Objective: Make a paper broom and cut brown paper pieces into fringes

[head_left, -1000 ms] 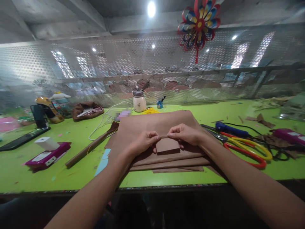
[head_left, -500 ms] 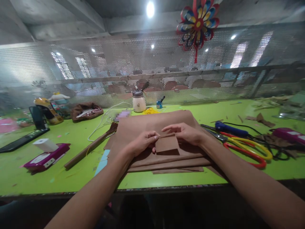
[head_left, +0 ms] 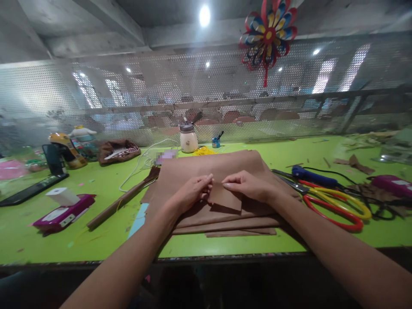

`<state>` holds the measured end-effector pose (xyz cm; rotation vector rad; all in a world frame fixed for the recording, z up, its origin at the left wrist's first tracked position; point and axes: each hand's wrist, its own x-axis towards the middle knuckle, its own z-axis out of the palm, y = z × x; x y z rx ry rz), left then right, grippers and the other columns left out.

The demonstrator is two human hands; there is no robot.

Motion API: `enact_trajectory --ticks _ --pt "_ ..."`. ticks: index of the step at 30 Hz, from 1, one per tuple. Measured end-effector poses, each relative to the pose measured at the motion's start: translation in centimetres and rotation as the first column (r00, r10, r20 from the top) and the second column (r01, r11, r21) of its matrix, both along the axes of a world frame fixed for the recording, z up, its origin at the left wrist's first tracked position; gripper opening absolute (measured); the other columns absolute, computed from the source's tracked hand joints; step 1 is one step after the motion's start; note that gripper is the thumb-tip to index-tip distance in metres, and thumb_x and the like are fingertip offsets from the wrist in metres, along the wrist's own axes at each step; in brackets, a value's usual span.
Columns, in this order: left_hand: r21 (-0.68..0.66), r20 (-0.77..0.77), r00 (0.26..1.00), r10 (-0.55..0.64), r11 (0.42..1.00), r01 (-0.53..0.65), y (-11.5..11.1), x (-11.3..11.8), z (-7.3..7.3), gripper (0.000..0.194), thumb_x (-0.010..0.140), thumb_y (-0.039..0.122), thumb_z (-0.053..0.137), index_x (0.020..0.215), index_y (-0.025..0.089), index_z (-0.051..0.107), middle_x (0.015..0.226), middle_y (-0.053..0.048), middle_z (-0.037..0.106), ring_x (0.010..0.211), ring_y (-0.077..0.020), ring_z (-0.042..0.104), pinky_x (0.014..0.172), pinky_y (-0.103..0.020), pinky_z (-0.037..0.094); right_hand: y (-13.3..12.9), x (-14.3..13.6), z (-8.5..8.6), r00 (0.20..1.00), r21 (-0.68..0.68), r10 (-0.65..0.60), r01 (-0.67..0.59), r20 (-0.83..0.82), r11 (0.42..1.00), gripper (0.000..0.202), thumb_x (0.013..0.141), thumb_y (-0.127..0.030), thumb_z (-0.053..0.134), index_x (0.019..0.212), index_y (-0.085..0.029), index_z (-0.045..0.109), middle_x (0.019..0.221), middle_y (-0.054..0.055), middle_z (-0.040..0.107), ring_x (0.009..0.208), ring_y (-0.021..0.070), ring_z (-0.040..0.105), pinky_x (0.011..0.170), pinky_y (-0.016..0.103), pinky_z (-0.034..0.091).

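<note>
Nearest first: along the front, green table point(head_left: 193, 247); next, a stack of brown sheets point(head_left: 207, 164), folds toward the body. Over that, between both hands, a small brown paper piece point(head_left: 226, 201). Hangs bodyward from the fingertips, close to square as far as visible, so without a clear long axis; slopes slightly lower at the right. With the right hand point(head_left: 224, 183), pinches the top edge between thumb and forefinger. With the left hand point(head_left: 209, 182), bunches fingers together beside the left edge; cannot tell about a grip there. Right and left about equally near. Well apart to the right, scissors point(head_left: 302, 187) with red and yellow handles. Beyond the sheets, a pale jar point(head_left: 189, 142); farther, a perforated screen point(head_left: 206, 92).
</note>
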<state>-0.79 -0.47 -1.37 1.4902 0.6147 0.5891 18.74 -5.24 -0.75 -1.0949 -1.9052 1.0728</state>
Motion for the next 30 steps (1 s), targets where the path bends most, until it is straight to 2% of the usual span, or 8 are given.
enact_trajectory --ticks 3,8,12,17,19,22,27,30 --pt "0.082 -0.087 0.995 0.041 0.996 -0.034 -0.3 0.0 0.2 0.031 0.074 0.042 0.055 0.085 0.012 0.055 0.063 0.002 0.05 0.051 -0.0055 0.045 0.048 -0.017 0.038 0.0 -0.4 -0.1 0.991 0.096 -0.076 0.066 0.107 0.993 0.028 0.076 -0.038 0.052 0.078 -0.013 0.065 0.064 0.0 0.057 0.058 0.0102 0.046 0.054 0.022 0.036" --pt "0.222 -0.14 0.984 0.113 0.972 -0.08 -0.5 0.1 0.2 0.026 0.067 0.034 0.063 0.077 0.012 0.054 0.053 0.005 0.045 0.046 -0.0053 0.04 0.043 -0.017 0.033 0.6 -0.7 -1.0 0.98 0.133 -0.188 0.178 0.063 0.975 0.022 0.07 -0.033 0.058 0.075 -0.013 0.065 0.067 0.001 0.06 0.06 0.0108 0.049 0.056 0.022 0.038" --pt "0.216 -0.117 0.978 0.173 0.966 -0.145 -0.5 0.2 0.2 0.026 0.064 0.033 0.065 0.076 0.012 0.054 0.052 0.005 0.046 0.046 -0.0054 0.041 0.042 -0.017 0.03 0.6 -0.3 -1.0 0.981 0.032 -0.19 0.191 -0.027 0.981 0.023 0.068 -0.031 0.06 0.083 -0.014 0.064 0.054 -0.002 0.055 0.048 0.0087 0.045 0.047 0.021 0.036" --pt "0.179 -0.047 0.985 0.164 0.972 -0.154 -0.5 0.3 0.2 0.026 0.061 0.027 0.066 0.08 0.011 0.056 0.056 0.004 0.048 0.049 -0.0057 0.042 0.047 -0.018 0.033 0.2 0.0 -0.7 0.977 -0.064 -0.175 0.168 -0.121 0.984 0.025 0.067 -0.03 0.061 0.084 -0.011 0.064 0.046 -0.003 0.051 0.038 0.0064 0.04 0.038 0.02 0.029" --pt "0.179 -0.04 0.988 0.148 0.974 -0.138 -0.5 0.2 0.2 0.025 0.062 0.027 0.065 0.081 0.011 0.058 0.058 0.002 0.049 0.051 -0.0064 0.044 0.05 -0.019 0.034 0.1 -0.1 -0.7 0.975 -0.063 -0.173 0.166 -0.137 0.984 0.025 0.068 -0.03 0.06 0.084 -0.012 0.065 0.044 -0.003 0.051 0.038 0.007 0.041 0.037 0.02 0.029" --pt "0.178 -0.077 0.989 0.123 0.978 -0.108 -0.6 0.0 0.2 0.028 0.072 0.038 0.056 0.082 0.011 0.06 0.057 0.001 0.049 0.05 -0.0073 0.042 0.048 -0.02 0.031 0.0 -0.4 -0.7 0.974 -0.036 -0.187 0.184 -0.13 0.982 0.026 0.069 -0.031 0.058 0.085 -0.012 0.065 0.045 -0.002 0.053 0.038 0.0074 0.041 0.038 0.02 0.029" --pt "0.337 -0.186 0.979 0.08 0.942 -0.013 -0.8 -0.2 0.6 0.042 0.08 0.048 0.041 0.058 0.013 0.052 0.051 0.001 0.046 0.048 -0.0083 0.038 0.048 -0.021 0.029 -0.2 -1.2 -0.4 0.966 0.139 -0.246 0.254 -0.075 0.957 0.021 0.069 -0.028 0.058 0.081 -0.014 0.068 0.066 0.003 0.064 0.052 0.0092 0.049 0.048 0.021 0.039" --pt "0.362 -0.236 0.971 0.02 0.93 0.069 -0.7 -0.2 0.8 0.041 0.079 0.048 0.042 0.058 0.013 0.049 0.052 0.002 0.046 0.049 -0.0082 0.038 0.048 -0.021 0.029 -0.2 -1.3 -0.5 0.969 0.209 -0.241 0.248 -0.061 0.946 0.019 0.069 -0.027 0.058 0.079 -0.015 0.069 0.071 0.004 0.065 0.061 0.0119 0.053 0.055 0.022 0.042"
